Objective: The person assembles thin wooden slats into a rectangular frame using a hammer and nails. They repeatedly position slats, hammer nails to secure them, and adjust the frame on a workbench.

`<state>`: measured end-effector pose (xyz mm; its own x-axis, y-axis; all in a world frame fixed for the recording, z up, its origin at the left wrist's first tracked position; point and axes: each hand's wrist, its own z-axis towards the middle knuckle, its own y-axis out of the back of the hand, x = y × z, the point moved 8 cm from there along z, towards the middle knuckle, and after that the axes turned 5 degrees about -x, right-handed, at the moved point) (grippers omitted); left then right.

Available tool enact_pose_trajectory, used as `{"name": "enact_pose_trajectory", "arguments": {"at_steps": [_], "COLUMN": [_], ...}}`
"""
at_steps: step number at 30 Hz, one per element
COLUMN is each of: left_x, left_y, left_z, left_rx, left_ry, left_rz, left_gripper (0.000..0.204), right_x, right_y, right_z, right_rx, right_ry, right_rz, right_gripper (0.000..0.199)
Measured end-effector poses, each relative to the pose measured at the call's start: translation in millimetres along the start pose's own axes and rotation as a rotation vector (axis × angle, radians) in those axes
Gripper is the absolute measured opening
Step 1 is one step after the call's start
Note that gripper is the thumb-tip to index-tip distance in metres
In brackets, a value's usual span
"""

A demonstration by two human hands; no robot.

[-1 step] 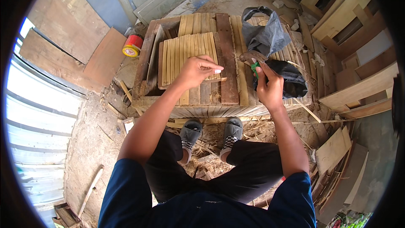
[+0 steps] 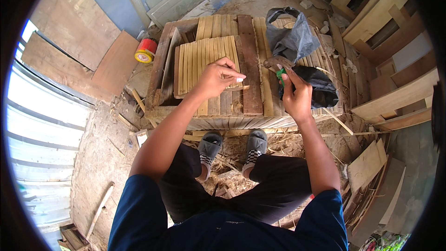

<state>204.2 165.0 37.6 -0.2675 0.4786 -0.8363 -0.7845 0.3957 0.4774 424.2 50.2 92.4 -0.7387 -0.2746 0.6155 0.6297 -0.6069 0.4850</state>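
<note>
Left hand: the left hand (image 2: 217,77) lies over the near edge of a flat panel of pale bamboo slats (image 2: 206,60); thumb and forefinger are pinched together on something too small to make out, the other fingers curled close.
Right hand: the right hand (image 2: 296,94) is raised upright, fingers closed around the green grip of a hammer with a rusty brown head (image 2: 277,62); the head sticks out above the fist, toward the left hand.
Slat panel: one, of roughly a dozen narrow strips side by side, resting on a low workbench of weathered wooden planks (image 2: 251,65).
Planks: one dark brown board (image 2: 247,60) runs lengthwise down the bench just right of the panel.
Bags: two, a grey plastic bag (image 2: 291,37) at the far right of the bench and a black plastic bag (image 2: 316,86) just behind the right hand.
Can: one red and yellow cylindrical can (image 2: 146,49) on the ground, left of the bench.
Feet: two grey slippers (image 2: 232,145), side by side under the bench's near edge, among wood scraps.
Surroundings: sheets of plywood (image 2: 74,32) lean at the left; stacked timber frames (image 2: 390,32) at the right.
</note>
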Motion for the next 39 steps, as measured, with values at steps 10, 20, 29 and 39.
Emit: {"name": "enact_pose_trajectory", "arguments": {"at_steps": [10,20,29,39], "left_x": [16.9,18.8,9.4,11.9], "left_y": [-9.3,-11.5,-10.4,-11.4], "left_z": [-3.0,-2.8,-8.8,-10.9], "left_rx": [-0.057,-0.052,-0.173,-0.184], "left_ry": [0.083,0.047,-0.211,-0.199], "left_rz": [0.044,0.059,0.065,0.018], "left_gripper": [0.015,0.012,0.011,0.009], "right_x": [-5.7,-5.2,-10.7,-11.9], "right_y": [-1.9,-1.9,-6.3,-11.6], "right_z": [-2.3,-0.1,-1.4,0.6], "right_rx": [-0.028,-0.025,0.004,0.021], "right_ry": [0.069,0.074,0.048,0.041], "right_rz": [0.001,-0.021,-0.02,-0.02], "right_gripper": [0.019,0.018,0.021,0.02]}}
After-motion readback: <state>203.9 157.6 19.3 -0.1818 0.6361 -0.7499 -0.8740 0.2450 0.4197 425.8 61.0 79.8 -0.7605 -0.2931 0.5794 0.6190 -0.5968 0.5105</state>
